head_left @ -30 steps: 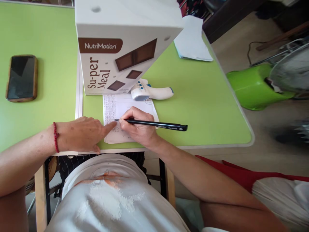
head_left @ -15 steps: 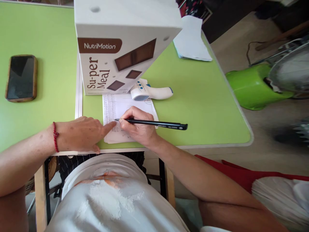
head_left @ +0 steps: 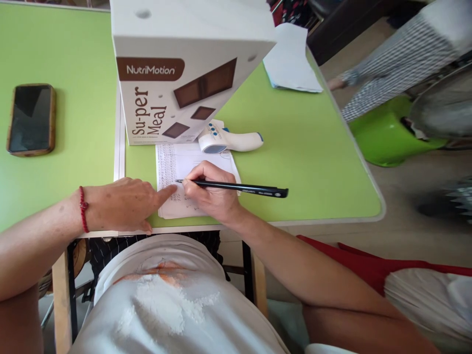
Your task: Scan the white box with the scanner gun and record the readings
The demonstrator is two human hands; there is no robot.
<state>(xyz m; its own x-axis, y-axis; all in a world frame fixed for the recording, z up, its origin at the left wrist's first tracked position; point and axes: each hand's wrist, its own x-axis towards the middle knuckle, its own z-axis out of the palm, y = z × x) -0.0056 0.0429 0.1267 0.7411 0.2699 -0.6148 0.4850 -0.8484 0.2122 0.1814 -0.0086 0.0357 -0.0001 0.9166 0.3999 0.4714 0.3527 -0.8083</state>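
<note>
A black pen [head_left: 254, 189] is pinched between the thumb and fingers of my right hand [head_left: 217, 199], its tip down at the written columns. Under that hand lies a small stack of white paper [head_left: 184, 162] with dense handwriting along its left side. My left hand [head_left: 120, 204], a red bracelet at the wrist, rests at the table's near edge. Its index finger stretches onto the paper beside the pen tip, with nothing held. A white handheld infrared thermometer [head_left: 239, 142] lies across the paper's far edge. Behind it stands a large white NutriMotion box [head_left: 147, 108], hiding the paper's far end.
A smartphone [head_left: 31, 118] lies at left on the green table [head_left: 317, 182]. Folded white sheets [head_left: 291, 56] lie near its far right corner. Beyond the right edge are a green bin [head_left: 383, 137] and a person's checkered-clad leg [head_left: 401, 69].
A person in checkered trousers has come into view at the upper right. My hands, the pen and the paper stay almost where they were; the pen has tilted very slightly.
</note>
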